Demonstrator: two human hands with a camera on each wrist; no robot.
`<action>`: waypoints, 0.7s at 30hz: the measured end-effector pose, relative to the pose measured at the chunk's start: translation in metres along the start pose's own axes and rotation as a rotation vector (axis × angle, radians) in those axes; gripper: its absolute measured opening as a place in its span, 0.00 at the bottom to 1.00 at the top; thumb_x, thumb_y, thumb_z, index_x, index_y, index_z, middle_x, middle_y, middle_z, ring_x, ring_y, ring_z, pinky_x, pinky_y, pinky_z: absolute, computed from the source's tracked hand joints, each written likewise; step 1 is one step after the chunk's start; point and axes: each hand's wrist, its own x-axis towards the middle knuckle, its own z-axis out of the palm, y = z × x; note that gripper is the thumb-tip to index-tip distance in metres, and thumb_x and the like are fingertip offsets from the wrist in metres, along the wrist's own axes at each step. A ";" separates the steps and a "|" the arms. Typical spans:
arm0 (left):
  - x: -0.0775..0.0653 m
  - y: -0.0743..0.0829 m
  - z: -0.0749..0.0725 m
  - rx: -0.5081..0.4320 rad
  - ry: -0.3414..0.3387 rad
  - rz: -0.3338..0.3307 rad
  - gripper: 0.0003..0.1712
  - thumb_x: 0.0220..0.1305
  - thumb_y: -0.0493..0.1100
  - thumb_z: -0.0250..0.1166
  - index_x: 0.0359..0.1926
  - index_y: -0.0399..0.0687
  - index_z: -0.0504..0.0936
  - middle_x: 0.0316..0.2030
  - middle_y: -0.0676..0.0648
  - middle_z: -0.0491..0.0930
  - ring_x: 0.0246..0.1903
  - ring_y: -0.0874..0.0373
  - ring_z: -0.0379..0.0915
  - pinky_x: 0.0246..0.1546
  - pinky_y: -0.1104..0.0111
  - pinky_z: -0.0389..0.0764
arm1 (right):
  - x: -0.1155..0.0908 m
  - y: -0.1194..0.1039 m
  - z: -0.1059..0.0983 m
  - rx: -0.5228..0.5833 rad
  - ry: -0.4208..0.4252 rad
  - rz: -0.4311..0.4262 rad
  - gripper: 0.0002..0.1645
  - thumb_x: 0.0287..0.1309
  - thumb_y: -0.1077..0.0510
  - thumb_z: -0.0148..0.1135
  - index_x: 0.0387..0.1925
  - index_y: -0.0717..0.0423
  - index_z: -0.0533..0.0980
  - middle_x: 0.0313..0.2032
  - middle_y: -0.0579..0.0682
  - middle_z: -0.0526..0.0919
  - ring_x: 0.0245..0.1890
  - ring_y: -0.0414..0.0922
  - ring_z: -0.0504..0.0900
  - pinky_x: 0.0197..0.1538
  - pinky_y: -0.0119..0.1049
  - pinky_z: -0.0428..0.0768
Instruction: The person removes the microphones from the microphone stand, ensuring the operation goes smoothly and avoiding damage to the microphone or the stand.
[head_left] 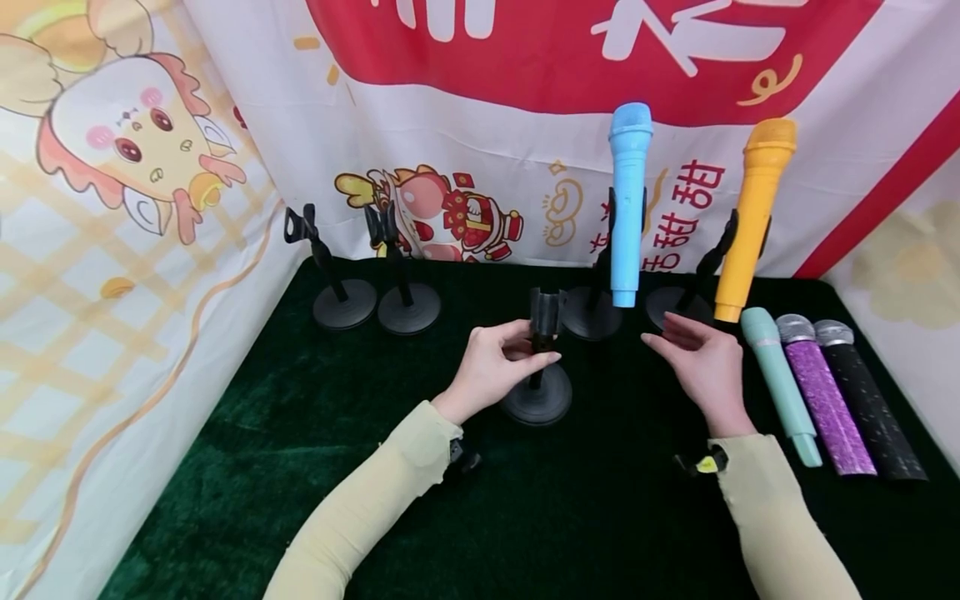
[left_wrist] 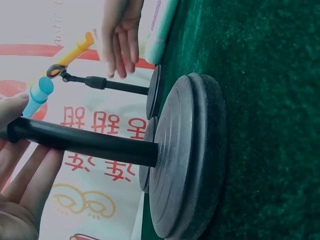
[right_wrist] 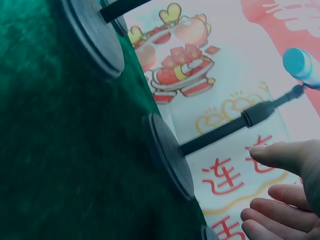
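Observation:
My left hand pinches the upper pole of a black microphone stand, thumb on one side and fingers on the other. The stand's round base is close over the green cloth in the left wrist view, and its clip carries no microphone. My right hand holds nothing; its fingers are extended and the thumb is apart from them in the right wrist view. Just beyond it, an orange-yellow microphone leans in a stand's clip. Left of that, a blue microphone sits in another stand.
Two more black stands with bare clips are at the back left. A mint microphone, a purple glittery microphone and a black speckled microphone lie on the right of the green cloth. A printed curtain hangs behind.

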 end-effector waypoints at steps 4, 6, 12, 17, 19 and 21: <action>0.001 0.000 0.001 -0.002 -0.006 0.011 0.15 0.65 0.47 0.73 0.51 0.51 0.86 0.43 0.55 0.87 0.37 0.62 0.85 0.39 0.66 0.87 | 0.013 -0.007 0.012 0.044 -0.042 -0.015 0.43 0.52 0.31 0.73 0.63 0.51 0.79 0.56 0.49 0.84 0.54 0.44 0.83 0.51 0.29 0.82; 0.002 0.001 0.001 -0.004 -0.008 0.021 0.15 0.65 0.47 0.73 0.51 0.50 0.86 0.43 0.54 0.87 0.38 0.62 0.85 0.40 0.66 0.87 | 0.021 -0.012 0.019 0.073 -0.051 -0.027 0.41 0.54 0.34 0.74 0.63 0.51 0.79 0.57 0.48 0.83 0.54 0.43 0.83 0.54 0.34 0.82; 0.007 0.000 -0.004 0.025 0.021 0.045 0.15 0.66 0.47 0.73 0.51 0.50 0.87 0.44 0.53 0.87 0.38 0.63 0.85 0.40 0.66 0.87 | 0.045 -0.023 0.039 0.161 -0.055 -0.042 0.35 0.56 0.43 0.77 0.61 0.54 0.80 0.52 0.51 0.85 0.50 0.43 0.84 0.54 0.36 0.82; 0.018 -0.004 -0.017 0.045 0.089 0.063 0.14 0.65 0.46 0.73 0.50 0.52 0.87 0.44 0.55 0.87 0.39 0.62 0.85 0.41 0.66 0.87 | 0.060 -0.027 0.053 0.196 -0.020 -0.075 0.28 0.55 0.44 0.78 0.52 0.55 0.84 0.43 0.52 0.87 0.42 0.42 0.84 0.47 0.31 0.80; 0.024 -0.007 -0.024 0.050 0.121 0.066 0.14 0.65 0.46 0.74 0.50 0.52 0.87 0.43 0.54 0.88 0.39 0.62 0.86 0.41 0.66 0.87 | 0.065 -0.029 0.055 0.200 -0.007 -0.091 0.26 0.54 0.42 0.78 0.46 0.55 0.84 0.38 0.51 0.86 0.38 0.42 0.81 0.44 0.31 0.77; 0.031 -0.009 -0.033 0.059 0.153 0.053 0.15 0.65 0.47 0.73 0.51 0.52 0.88 0.44 0.55 0.87 0.40 0.61 0.85 0.43 0.65 0.86 | 0.069 -0.032 0.057 0.208 0.004 -0.103 0.25 0.54 0.42 0.78 0.40 0.57 0.82 0.32 0.51 0.83 0.35 0.43 0.76 0.41 0.33 0.73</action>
